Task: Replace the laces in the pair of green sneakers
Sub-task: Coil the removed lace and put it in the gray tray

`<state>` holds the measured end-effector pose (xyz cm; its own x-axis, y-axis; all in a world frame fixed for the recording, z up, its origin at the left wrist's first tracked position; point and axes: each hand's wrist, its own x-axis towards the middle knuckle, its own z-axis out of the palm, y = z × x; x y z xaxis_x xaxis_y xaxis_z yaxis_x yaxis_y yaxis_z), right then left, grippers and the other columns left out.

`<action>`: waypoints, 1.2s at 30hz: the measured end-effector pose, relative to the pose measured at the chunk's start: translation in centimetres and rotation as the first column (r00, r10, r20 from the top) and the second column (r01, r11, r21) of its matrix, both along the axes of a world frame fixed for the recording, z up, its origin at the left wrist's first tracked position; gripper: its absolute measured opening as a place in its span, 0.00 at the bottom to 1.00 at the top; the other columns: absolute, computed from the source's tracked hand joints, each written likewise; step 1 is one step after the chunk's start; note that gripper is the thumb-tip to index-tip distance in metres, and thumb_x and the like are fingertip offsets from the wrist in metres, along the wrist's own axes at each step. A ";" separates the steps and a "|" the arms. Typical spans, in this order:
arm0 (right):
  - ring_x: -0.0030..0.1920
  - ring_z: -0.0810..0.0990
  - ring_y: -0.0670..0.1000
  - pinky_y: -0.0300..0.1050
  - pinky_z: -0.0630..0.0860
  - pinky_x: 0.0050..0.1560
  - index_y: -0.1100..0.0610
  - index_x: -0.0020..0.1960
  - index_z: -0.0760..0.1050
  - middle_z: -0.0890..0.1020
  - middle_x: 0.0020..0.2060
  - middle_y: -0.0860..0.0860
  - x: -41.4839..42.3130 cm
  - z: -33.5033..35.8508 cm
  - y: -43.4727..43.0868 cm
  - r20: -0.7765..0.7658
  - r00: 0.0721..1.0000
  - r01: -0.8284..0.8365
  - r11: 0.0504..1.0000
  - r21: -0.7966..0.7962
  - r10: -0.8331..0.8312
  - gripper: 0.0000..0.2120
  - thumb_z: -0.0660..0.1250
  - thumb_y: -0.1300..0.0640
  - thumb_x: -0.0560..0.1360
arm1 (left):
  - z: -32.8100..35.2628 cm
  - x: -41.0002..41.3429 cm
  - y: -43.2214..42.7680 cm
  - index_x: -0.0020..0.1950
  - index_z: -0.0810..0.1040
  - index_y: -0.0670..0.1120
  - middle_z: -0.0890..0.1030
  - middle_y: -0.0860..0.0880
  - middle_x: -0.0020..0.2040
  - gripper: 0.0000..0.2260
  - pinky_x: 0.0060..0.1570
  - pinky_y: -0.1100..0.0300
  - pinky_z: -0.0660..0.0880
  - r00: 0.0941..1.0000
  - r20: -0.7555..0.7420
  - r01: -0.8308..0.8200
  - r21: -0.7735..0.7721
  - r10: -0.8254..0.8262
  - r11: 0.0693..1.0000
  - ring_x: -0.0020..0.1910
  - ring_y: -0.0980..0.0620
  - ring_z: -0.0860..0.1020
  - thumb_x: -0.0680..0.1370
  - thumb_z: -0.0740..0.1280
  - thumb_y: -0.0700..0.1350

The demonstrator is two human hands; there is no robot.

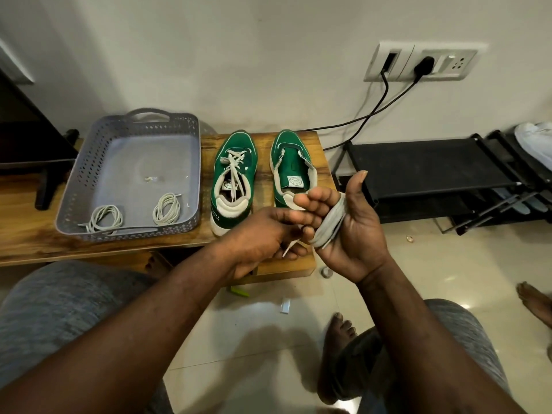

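Both hands are together at 6 o'clock of the unlaced sneaker (291, 168), in front of the worktop (30, 234) edge.

- Right hand (352, 234): palm up, thumb raised, fingers curled, with a loose lace (331, 222) wound in several turns round them.
- Left hand (263, 234): touching the right hand's fingers and pinching the free end of the same lace, whose tip hangs below.
- The green sneakers stand side by side on the worktop, toes to 12 o'clock. The laced sneaker (234, 182) is at 9 o'clock of the unlaced one, its lace untied.
- A grey basket (89, 162) sits on the worktop at 9 o'clock of the sneakers. It holds two coiled laces (104, 218) (167, 209) near its front wall.
- A black shoe rack (418, 165) stands on the floor at 3 o'clock.
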<state>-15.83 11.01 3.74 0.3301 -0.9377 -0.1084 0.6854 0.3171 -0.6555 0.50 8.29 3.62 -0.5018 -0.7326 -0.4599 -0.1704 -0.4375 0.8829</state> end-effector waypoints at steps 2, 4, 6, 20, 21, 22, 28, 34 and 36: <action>0.51 0.88 0.57 0.42 0.84 0.43 0.59 0.50 0.87 0.88 0.51 0.58 -0.2 0.2 -0.1 0.026 0.999 0.043 0.999 0.015 -0.044 0.42 0.48 0.27 0.77 | -0.3 -0.3 0.1 0.55 0.85 0.45 0.87 0.46 0.45 0.07 0.42 0.60 0.80 0.999 0.027 -0.025 -0.010 0.025 1.000 0.41 0.52 0.84 0.84 0.66 0.39; 0.54 0.88 0.59 0.45 0.85 0.46 0.61 0.52 0.87 0.88 0.53 0.60 -0.4 0.3 -0.2 0.060 0.995 0.074 0.997 0.026 -0.075 0.45 0.47 0.26 0.77 | -0.4 -0.5 0.3 0.56 0.83 0.42 0.86 0.45 0.43 0.07 0.40 0.60 0.79 0.999 0.030 -0.037 -0.016 0.037 0.999 0.37 0.52 0.83 0.85 0.65 0.39; 0.55 0.87 0.60 0.46 0.85 0.47 0.62 0.53 0.86 0.87 0.54 0.60 -0.5 0.2 -0.3 0.075 0.990 0.117 0.992 0.044 -0.120 0.46 0.46 0.26 0.78 | -0.4 -0.7 0.6 0.56 0.81 0.40 0.84 0.44 0.40 0.06 0.36 0.60 0.77 0.995 0.061 -0.072 -0.042 0.074 0.997 0.34 0.51 0.81 0.84 0.66 0.40; 0.73 0.75 0.65 0.60 0.66 0.79 0.68 0.71 0.72 0.76 0.71 0.67 0.1 -1.7 -0.9 0.005 0.956 0.293 0.955 0.052 -0.294 0.47 0.44 0.26 0.81 | -0.5 -1.8 1.7 0.51 0.79 0.43 0.86 0.44 0.38 0.03 0.36 0.56 0.77 0.964 0.116 -0.196 -0.292 0.239 0.936 0.32 0.47 0.82 0.81 0.66 0.37; 0.74 0.75 0.65 0.60 0.64 0.80 0.68 0.73 0.71 0.76 0.72 0.67 0.1 -1.8 -0.9 0.001 0.954 0.299 0.953 0.047 -0.300 0.48 0.44 0.27 0.81 | -0.6 -1.9 1.9 0.50 0.80 0.43 0.86 0.44 0.38 0.04 0.35 0.57 0.77 0.964 0.108 -0.200 -0.298 0.242 0.933 0.32 0.47 0.83 0.81 0.66 0.37; 0.74 0.74 0.65 0.61 0.63 0.80 0.69 0.74 0.70 0.76 0.72 0.67 0.2 -2.0 -0.9 -0.008 0.953 0.303 0.952 0.045 -0.303 0.48 0.44 0.27 0.81 | -0.8 -2.0 2.0 0.49 0.81 0.44 0.87 0.45 0.38 0.04 0.35 0.57 0.78 0.965 0.102 -0.202 -0.309 0.243 0.930 0.33 0.47 0.84 0.81 0.67 0.37; 0.74 0.75 0.63 0.60 0.62 0.81 0.68 0.76 0.68 0.77 0.71 0.65 -0.4 -2.2 -1.2 -0.063 0.949 0.311 0.949 0.045 -0.308 0.52 0.42 0.24 0.79 | -1.3 -2.2 2.0 0.54 0.83 0.42 0.88 0.42 0.43 0.06 0.46 0.52 0.84 0.984 0.010 -0.171 -0.201 0.176 0.965 0.43 0.45 0.88 0.78 0.73 0.35; 0.75 0.74 0.63 0.60 0.62 0.81 0.70 0.76 0.68 0.76 0.72 0.66 0.0 -2.5 -1.1 -0.055 0.965 0.258 0.964 0.059 -0.255 0.53 0.43 0.23 0.78 | -1.8 -2.1 1.7 0.47 0.85 0.50 0.86 0.52 0.39 0.03 0.40 0.56 0.80 0.958 0.175 -0.105 -0.521 0.226 0.847 0.36 0.54 0.85 0.80 0.74 0.43; 0.75 0.74 0.62 0.59 0.63 0.80 0.70 0.75 0.68 0.76 0.71 0.67 0.7 -2.8 -1.1 -0.056 0.970 0.242 0.968 0.069 -0.238 0.53 0.43 0.24 0.79 | -2.4 -2.0 1.5 0.46 0.85 0.53 0.85 0.57 0.40 0.03 0.46 0.52 0.81 0.934 0.177 -0.144 -0.612 0.312 0.778 0.40 0.57 0.83 0.79 0.75 0.45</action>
<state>-15.15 9.91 0.98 0.0891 -0.9775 -0.1910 0.7161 0.1962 -0.6698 -1.51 9.75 1.25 -0.2125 -0.9772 0.0055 -0.3860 0.0891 0.9182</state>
